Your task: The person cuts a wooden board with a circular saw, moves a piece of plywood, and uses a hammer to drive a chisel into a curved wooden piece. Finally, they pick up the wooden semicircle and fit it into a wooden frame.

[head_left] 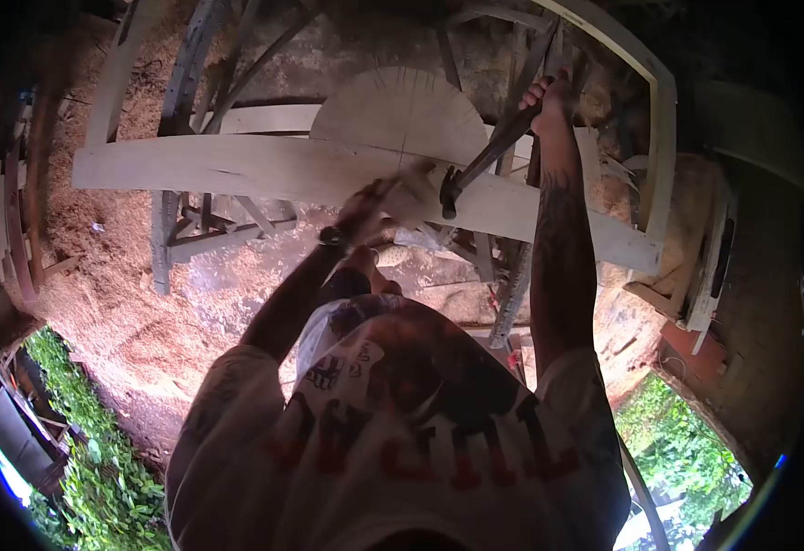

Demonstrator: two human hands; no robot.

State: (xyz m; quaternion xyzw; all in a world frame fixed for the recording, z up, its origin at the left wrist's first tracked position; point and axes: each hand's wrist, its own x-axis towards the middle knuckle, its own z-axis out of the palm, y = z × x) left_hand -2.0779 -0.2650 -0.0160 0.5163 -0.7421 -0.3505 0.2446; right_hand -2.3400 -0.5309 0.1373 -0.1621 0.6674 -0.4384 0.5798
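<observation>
My right hand [551, 99] is wrapped round the handle of a hammer [494, 150], whose dark head hangs over the long pale board [236, 168]. To the left of the hammer head, my left hand [365, 209] is at the board's near edge, closed and blurred by motion. A short brownish thing [413, 173] extends from its fingers toward the hammer head; I cannot tell what it is. Behind the board rises a rounded wooden panel [393, 115] with a dark line down its face.
Wooden trestle legs [161, 243] stand below the board. A pale curved frame [663, 138] reaches round the right side. Wood shavings [135, 303] cover the ground. Stacked boards [719, 253] lie at the right, and green plants [99, 459] grow at the lower left.
</observation>
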